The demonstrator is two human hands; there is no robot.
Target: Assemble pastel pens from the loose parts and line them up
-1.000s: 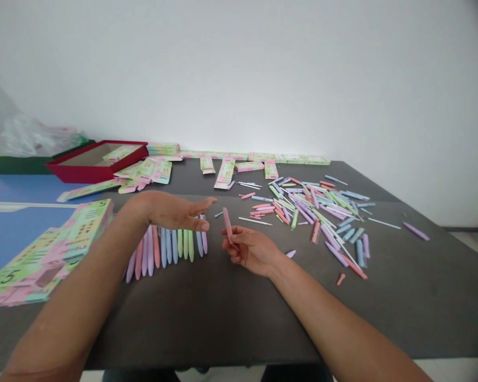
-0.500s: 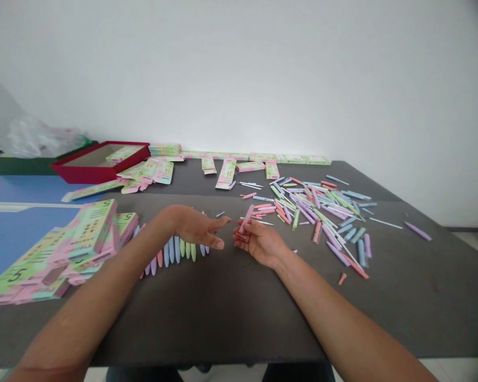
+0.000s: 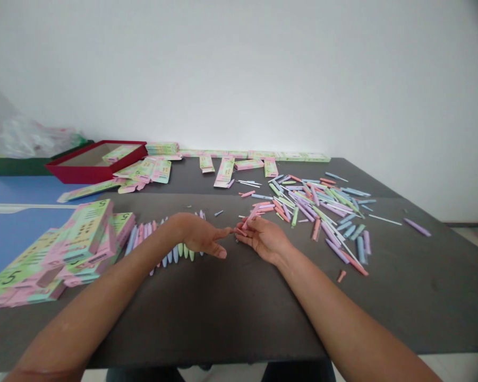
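Note:
My right hand (image 3: pixel 265 239) is closed on a pink pen barrel (image 3: pixel 250 216), which tilts up from between thumb and fingers. My left hand (image 3: pixel 202 234) reaches over from the left, its index finger stretched out to the right hand's fingertips and its thumb apart. Whether that finger touches the barrel I cannot tell. Below the left hand and forearm lies a row of pastel pens (image 3: pixel 180 251) in blue, green, pink and purple, partly covered by the arm. Right of my right hand spreads a loose heap of pastel pen parts (image 3: pixel 302 204) mixed with thin white refills (image 3: pixel 334 229).
Stacked pink-and-green boxes (image 3: pixel 79 233) stand at the left. Behind them are flattened cartons (image 3: pixel 147 171), a red tray (image 3: pixel 83 174) and a green box (image 3: pixel 16 165) with a clear plastic bag on it. More small boxes (image 3: pixel 255 155) line the wall. A purple pen (image 3: pixel 417 227) lies far right.
The pink barrel in my right hand has moved right and tipped from nearly upright to slanting. My left hand has moved right and down, and its index finger now meets the right fingertips.

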